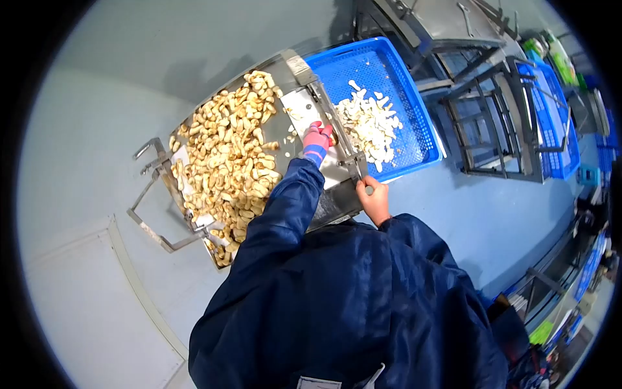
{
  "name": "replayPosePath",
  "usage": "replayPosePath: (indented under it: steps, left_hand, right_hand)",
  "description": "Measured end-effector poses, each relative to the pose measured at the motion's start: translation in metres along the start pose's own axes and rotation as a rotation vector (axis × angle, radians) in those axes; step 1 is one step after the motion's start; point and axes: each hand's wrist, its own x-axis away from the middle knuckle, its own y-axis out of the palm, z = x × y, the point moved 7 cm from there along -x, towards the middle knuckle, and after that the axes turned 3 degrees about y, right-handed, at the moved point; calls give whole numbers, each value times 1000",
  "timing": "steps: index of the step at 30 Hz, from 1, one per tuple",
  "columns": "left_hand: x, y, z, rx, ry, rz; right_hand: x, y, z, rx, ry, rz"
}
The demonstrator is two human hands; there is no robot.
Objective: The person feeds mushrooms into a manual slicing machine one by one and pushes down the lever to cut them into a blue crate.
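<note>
My left hand point(317, 140), in a pink and purple glove, is at the white board point(299, 111) beside the long metal blade bar point(337, 129). Its fingers are bent together; what they hold, if anything, is too small to tell. Bare, my right hand point(374, 198) is wrapped round the handle point(369, 190) at the near end of that bar. Many tan, knobbly pieces point(227, 149) are heaped on the metal tray to the left. Beyond the bar, pale cut pieces point(369, 123) lie in a blue perforated crate point(414, 97).
A bent metal frame point(150, 227) sticks out at the tray's left. Metal stands point(483, 123) and another blue crate point(557, 129) are at the right. A metal table point(447, 23) holds a wrench at the top. Shelving with items lines the lower right.
</note>
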Motion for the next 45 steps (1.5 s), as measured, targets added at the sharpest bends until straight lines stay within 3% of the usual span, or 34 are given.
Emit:
replayPosePath:
  steps: [3, 8, 9, 12, 15, 17, 20, 22, 25, 26, 29, 30, 34, 35, 40, 43, 45]
  left_hand:
    - [-17, 4, -51, 115, 17, 78]
    - [20, 4, -1, -217, 229, 183]
    - [19, 5, -6, -137, 238, 190]
    - [15, 6, -15, -95, 96, 125]
    - [3, 9, -33, -117, 103, 105]
    - [5, 11, -34, -57, 229, 141]
    - [7, 11, -24, 47, 85, 54]
    - [9, 14, -28, 164, 2, 14]
    - [10, 10, -23, -134, 230, 103]
    - [5, 14, -37, 110, 198, 105]
    - [13, 12, -14, -184, 185, 95]
    - [11, 13, -16, -118, 139, 62]
    - [22, 6, 2, -369, 298, 160]
    - [25, 8, 5, -255, 284, 122]
    - [7, 18, -23, 35, 108, 44]
    - [-1, 16, -35, -278, 316, 147]
    - [5, 15, -30, -205, 228, 78]
  right_hand:
    - [-3, 2, -4, 24, -10, 9]
    - [-8, -5, -40, 47, -58, 85]
    - [-9, -6, -43, 57, -93, 104]
    - [2, 7, 11, -1, -83, 60]
    - [-4, 1, -14, 12, -51, 63]
    - [-7, -7, -47, 77, 3, 81]
    - [0, 7, 8, 41, -69, 63]
    - [1, 6, 3, -29, -130, 95]
    - [-6, -7, -37, 87, -93, 119]
    - [-8, -7, -45, 52, -60, 103]
    - [2, 4, 7, 49, -75, 109]
    - [2, 5, 0, 36, -95, 100]
    - [-4, -7, -37, 54, -73, 120]
    - [-6, -8, -48, 54, 19, 62]
    - [2, 5, 5, -16, -72, 115]
    - [-5, -8, -42, 69, -95, 152]
    - [-4, -6, -36, 69, -61, 143]
